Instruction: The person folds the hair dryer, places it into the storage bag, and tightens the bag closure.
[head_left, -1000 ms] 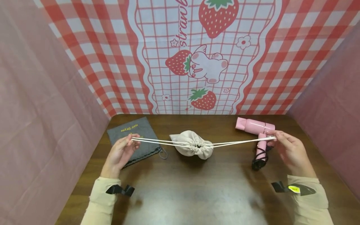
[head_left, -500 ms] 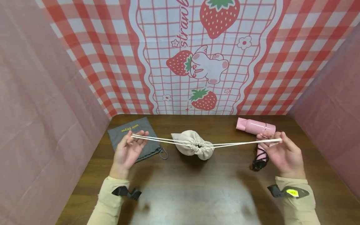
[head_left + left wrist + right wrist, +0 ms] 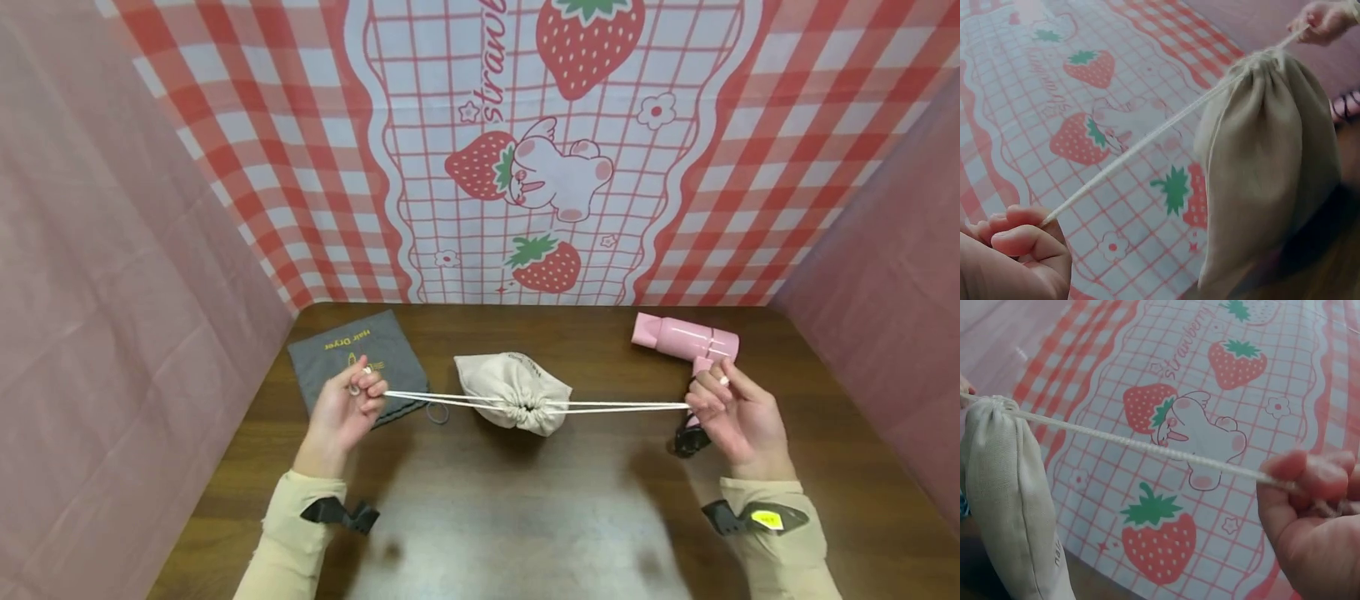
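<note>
A cream drawstring bag (image 3: 517, 387) hangs at the middle of the head view, its mouth gathered to a small puckered hole. White drawstrings (image 3: 622, 407) run taut from both sides of it. My left hand (image 3: 341, 412) grips one cord end with curled fingers, over the grey pouch. The other cord end is held in my right hand (image 3: 738, 421), in front of the pink hair dryer. In the left wrist view the bag (image 3: 1266, 162) hangs full-length below its gathered neck. Its lettering is partly seen in the right wrist view.
A grey drawstring pouch (image 3: 360, 342) marked "Hair Dryer" lies flat at the back left of the brown table (image 3: 517, 525). At the back right lies a pink hair dryer (image 3: 678, 337), black cord wound round its handle. A strawberry-print cloth (image 3: 420, 167) stands behind.
Both hands have closed more fingers round the cords, and the right hand has come inward. The bag has turned and tilted, showing lettering, and its mouth sits slightly lower in view.
</note>
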`<action>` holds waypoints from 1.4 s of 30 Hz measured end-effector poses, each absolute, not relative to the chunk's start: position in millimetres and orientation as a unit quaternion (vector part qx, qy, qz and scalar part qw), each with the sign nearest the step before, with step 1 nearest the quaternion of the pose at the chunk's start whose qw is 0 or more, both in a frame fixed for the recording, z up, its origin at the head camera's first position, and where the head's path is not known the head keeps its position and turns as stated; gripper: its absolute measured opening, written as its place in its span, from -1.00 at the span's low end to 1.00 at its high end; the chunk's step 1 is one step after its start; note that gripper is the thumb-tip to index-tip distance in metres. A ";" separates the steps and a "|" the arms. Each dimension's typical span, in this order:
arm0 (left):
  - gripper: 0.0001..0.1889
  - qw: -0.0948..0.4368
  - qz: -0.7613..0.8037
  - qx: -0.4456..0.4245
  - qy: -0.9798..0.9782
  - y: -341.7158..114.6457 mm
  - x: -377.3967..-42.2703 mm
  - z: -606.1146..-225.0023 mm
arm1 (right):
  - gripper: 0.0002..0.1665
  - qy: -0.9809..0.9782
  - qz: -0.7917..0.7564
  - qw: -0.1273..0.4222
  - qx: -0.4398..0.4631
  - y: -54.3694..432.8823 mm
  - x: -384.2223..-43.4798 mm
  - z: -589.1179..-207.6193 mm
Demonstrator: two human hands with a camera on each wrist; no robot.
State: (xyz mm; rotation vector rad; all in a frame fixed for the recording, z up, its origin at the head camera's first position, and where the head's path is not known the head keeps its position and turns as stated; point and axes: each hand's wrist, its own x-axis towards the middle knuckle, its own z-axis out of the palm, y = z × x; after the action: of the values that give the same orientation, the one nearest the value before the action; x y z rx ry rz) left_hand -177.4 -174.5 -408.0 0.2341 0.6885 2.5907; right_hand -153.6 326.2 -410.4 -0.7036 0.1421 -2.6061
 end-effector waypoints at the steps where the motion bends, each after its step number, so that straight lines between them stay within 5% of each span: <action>1: -0.41 0.220 0.934 0.067 0.274 -175.2 -177.3 -407.3 | -0.23 0.054 -0.941 0.221 -0.251 327.5 -153.3 -410.6; 12: -0.49 0.156 0.881 -0.077 0.440 -160.1 -203.4 -409.5 | -0.34 0.159 -0.935 0.210 -0.238 336.9 -151.0 -416.6; 22: -0.53 0.106 0.842 -0.092 0.520 -122.9 -240.8 -413.4 | -0.37 0.267 -0.928 0.130 -0.226 346.1 -126.8 -390.3; 36: -0.53 0.188 0.832 -0.023 0.521 -91.2 -235.7 -417.6 | -0.54 0.242 -0.854 0.082 -0.453 342.9 -85.5 -340.7; 42: -0.51 0.173 0.840 -0.047 0.512 -104.0 -234.2 -421.2 | -0.54 0.336 -0.832 0.117 -0.426 334.7 -99.6 -351.7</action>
State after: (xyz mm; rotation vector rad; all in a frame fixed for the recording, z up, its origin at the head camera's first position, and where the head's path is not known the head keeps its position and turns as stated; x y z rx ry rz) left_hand -234.2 -104.0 -421.2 -0.1326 1.4519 2.3824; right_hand -99.6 334.7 -351.7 -1.2463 0.9839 -2.4346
